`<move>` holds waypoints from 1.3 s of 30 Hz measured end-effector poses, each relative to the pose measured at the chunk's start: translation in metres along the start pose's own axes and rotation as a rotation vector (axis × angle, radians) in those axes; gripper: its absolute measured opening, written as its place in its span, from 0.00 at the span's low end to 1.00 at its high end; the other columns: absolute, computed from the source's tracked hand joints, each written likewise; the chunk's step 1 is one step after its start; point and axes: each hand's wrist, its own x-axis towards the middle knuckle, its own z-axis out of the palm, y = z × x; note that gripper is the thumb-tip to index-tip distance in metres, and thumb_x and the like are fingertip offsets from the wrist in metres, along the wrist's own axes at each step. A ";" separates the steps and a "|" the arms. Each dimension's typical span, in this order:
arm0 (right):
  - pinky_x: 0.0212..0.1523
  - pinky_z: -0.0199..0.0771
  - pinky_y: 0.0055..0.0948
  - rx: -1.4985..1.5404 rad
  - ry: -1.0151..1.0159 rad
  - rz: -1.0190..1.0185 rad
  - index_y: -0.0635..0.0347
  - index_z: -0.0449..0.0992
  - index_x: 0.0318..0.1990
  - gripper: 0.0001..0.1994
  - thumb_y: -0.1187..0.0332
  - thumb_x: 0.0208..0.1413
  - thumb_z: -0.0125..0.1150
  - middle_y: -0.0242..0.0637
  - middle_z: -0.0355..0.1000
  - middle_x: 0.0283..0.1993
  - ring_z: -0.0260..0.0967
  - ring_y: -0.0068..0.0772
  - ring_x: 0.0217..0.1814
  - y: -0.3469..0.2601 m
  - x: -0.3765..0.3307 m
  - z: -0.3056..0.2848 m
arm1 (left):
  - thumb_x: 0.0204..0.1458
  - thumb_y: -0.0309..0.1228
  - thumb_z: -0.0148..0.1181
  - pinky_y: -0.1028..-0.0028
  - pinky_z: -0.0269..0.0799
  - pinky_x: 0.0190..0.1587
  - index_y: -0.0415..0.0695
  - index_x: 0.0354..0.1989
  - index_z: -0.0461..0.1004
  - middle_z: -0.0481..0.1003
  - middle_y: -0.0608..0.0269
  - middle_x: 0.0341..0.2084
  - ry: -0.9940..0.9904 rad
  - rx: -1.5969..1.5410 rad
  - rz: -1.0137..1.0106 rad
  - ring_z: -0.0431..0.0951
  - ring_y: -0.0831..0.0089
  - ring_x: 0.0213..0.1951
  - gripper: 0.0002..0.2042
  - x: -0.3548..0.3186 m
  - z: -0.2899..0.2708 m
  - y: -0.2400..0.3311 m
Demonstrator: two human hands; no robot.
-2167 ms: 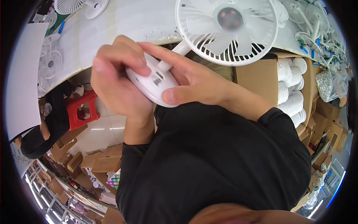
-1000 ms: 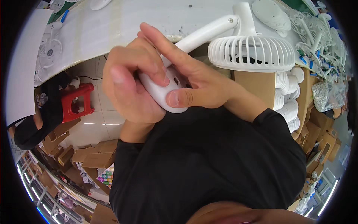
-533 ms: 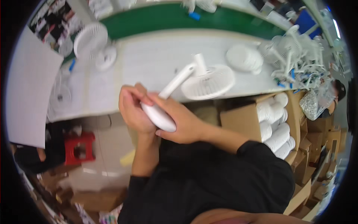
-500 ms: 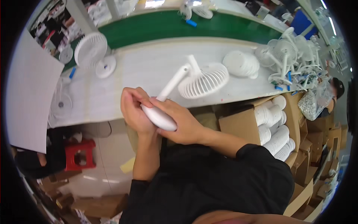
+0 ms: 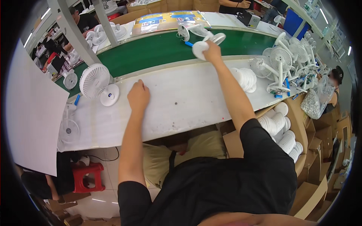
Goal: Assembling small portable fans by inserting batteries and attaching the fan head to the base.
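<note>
My right hand (image 5: pixel 213 53) is stretched far forward at the edge of the green conveyor belt. It is closed around a small white desk fan (image 5: pixel 199 50), whose round base shows left of the fingers and whose head is beyond them, slightly smeared. Just past it, another white fan (image 5: pixel 198 30) with a blue battery (image 5: pixel 189 44) lies on the belt. On the white worktable, my left hand (image 5: pixel 138 95) rests as a loose fist, and nothing shows in it. To its left stands an assembled white fan (image 5: pixel 94 81) on a round base.
Round white discs (image 5: pixel 246 80) are stacked on the table's right side. Beyond them crowd several fans (image 5: pixel 281 62) with wires and blue batteries. An open carton (image 5: pixel 233 144) of white round parts adjoins the table. A white panel (image 5: pixel 34 120) rises at left; a red stool (image 5: pixel 88 176) stands below.
The fan has gone from both hands near my body to my right hand alone over the belt. My left hand has let go and come down on the table.
</note>
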 end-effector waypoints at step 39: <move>0.34 0.74 0.19 1.391 -0.513 0.149 0.67 0.70 0.47 0.09 0.77 0.59 0.52 0.36 0.71 0.36 0.69 0.25 0.33 -0.161 -0.258 -0.075 | 0.50 0.27 0.60 0.69 0.64 0.53 0.41 0.40 0.73 0.68 0.54 0.50 0.189 -0.706 0.022 0.68 0.66 0.48 0.09 -0.106 -0.170 0.119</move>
